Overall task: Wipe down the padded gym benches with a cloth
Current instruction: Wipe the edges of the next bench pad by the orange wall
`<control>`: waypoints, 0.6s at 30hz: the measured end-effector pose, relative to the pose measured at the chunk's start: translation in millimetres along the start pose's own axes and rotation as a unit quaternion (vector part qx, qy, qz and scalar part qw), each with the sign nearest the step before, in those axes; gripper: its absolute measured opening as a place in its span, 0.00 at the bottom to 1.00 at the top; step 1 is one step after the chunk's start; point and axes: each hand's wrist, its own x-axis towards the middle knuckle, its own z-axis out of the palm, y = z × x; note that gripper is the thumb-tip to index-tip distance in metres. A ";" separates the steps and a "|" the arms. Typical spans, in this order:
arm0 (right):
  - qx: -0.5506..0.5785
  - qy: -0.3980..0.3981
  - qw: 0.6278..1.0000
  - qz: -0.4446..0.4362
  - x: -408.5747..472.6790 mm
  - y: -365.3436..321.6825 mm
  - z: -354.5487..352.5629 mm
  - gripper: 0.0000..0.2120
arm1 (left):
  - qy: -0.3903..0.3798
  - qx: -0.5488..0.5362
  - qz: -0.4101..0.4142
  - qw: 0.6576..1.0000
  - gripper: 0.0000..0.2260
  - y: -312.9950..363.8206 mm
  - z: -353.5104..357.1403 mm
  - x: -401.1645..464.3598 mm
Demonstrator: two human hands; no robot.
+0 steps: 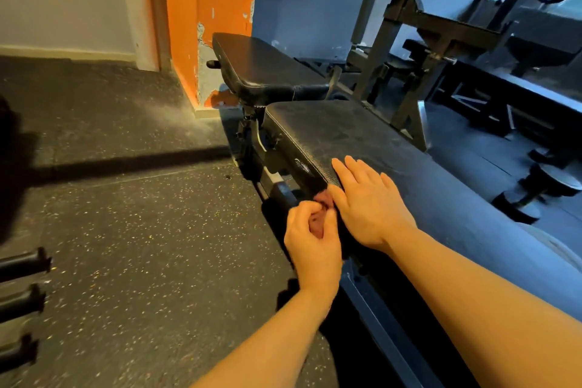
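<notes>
A long black padded bench [340,135] runs from the middle of the view toward the lower right. A second black padded bench [255,69] stands beyond it by the orange pillar. My right hand [368,201] lies flat on the near bench's left edge, fingers straight. My left hand [311,242] is beside the pad's edge, fingers curled round a small reddish-brown cloth [324,200], most of it hidden between the two hands.
An orange pillar [204,19] rises behind the far bench. A dark metal rack frame [406,50] stands right of the benches, with dumbbells [541,189] on the floor beyond. Black bar ends [25,264] stick in from the left edge over speckled rubber flooring [141,230].
</notes>
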 end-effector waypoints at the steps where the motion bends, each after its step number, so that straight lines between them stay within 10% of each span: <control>1: 0.003 -0.002 1.000 0.001 0.1 1.1 -0.6 0.27 | -0.040 0.000 -0.006 0.999 0.13 -6.8 -6.1 -5.5; 7: 0.027 -0.014 1.000 0.003 0.9 1.2 -2.9 0.26 | 0.073 -0.007 -0.034 0.997 0.07 4.1 -11.1 64.3; 15: 0.039 -0.030 0.999 0.002 7.5 6.5 -1.6 0.25 | -0.066 -0.007 0.006 0.998 0.16 -13.3 -13.6 13.5; 18: 0.042 -0.038 0.998 0.004 6.0 3.8 -3.6 0.25 | -0.007 0.007 0.009 1.000 0.10 -11.7 -22.1 37.2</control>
